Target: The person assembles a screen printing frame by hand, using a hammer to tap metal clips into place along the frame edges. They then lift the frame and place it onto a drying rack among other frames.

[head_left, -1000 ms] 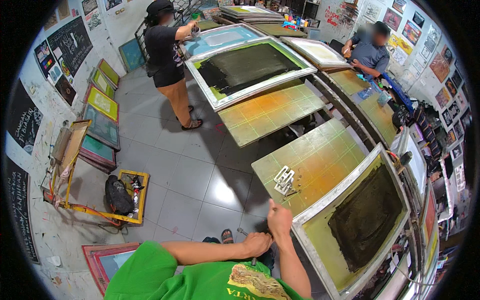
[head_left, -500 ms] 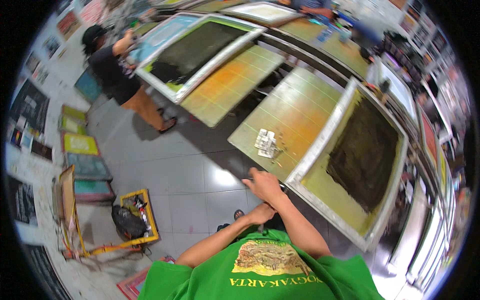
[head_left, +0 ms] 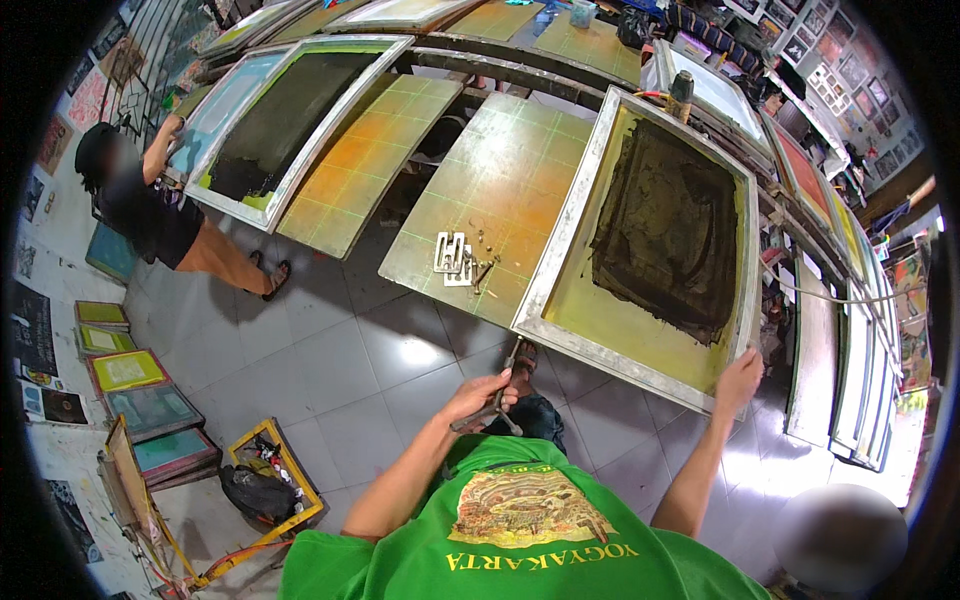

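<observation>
In my left hand (head_left: 482, 396) is a metal T-handle wrench (head_left: 514, 358), its shaft pointing up toward the near edge of a printing board and its crossbar below my fingers. My right hand (head_left: 738, 380) grips the near right corner of a large silk-screen frame (head_left: 560, 262), whose mesh carries a dark ink patch (head_left: 665, 235). Left of this frame lies the flat printing board (head_left: 490, 170), greenish with orange stains and grid lines. On the board rest slotted metal plates (head_left: 456, 258) and several loose bolts (head_left: 484, 275).
Another printing board (head_left: 350, 165) and a second inked screen (head_left: 300, 110) extend to the left. A person in dark clothes (head_left: 150, 215) stands at the far left beside a blue screen. A yellow-framed container (head_left: 310, 490) with a black bag stands on the tiled floor. A blurred round shape (head_left: 840, 540) is at lower right.
My hands, close together before, have moved apart. The right one has gone to the screen frame's corner; the left now shows the T-handle wrench. The whole view has turned.
</observation>
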Demonstrator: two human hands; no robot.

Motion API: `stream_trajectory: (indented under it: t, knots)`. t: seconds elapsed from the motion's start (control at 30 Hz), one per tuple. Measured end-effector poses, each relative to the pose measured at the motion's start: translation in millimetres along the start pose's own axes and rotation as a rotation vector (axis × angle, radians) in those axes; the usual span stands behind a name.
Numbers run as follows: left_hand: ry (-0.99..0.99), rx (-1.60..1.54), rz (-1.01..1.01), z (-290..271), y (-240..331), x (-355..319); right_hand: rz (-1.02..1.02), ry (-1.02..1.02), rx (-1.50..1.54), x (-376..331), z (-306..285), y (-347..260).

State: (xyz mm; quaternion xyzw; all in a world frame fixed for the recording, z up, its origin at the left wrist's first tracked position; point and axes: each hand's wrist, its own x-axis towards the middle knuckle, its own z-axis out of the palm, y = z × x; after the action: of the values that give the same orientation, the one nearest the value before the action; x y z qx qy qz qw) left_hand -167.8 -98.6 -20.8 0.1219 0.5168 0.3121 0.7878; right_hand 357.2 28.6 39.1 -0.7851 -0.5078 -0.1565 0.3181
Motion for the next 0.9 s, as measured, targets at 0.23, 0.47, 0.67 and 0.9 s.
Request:
stream_trajectory:
  t: [0.23,0.47,0.67,0.9]
  knots:
    - [-0.063,0.69,0.287,-19.4,33.5,0.0,0.084,-0.41,-0.103,33.4,45.3,137.0]
    - [0.053,0.641,0.414,-5.5,8.9,-2.1,0.363,-0.526,-0.015,35.8,56.5,129.9]
    - [-0.068,0.046,0.168,8.0,8.5,-7.3,0.135,-0.211,-0.25,10.5,10.9,52.9]
    - [0.124,0.084,0.207,21.9,11.1,-11.2,0.012,-0.902,0.649,-144.8,-60.5,-179.1]
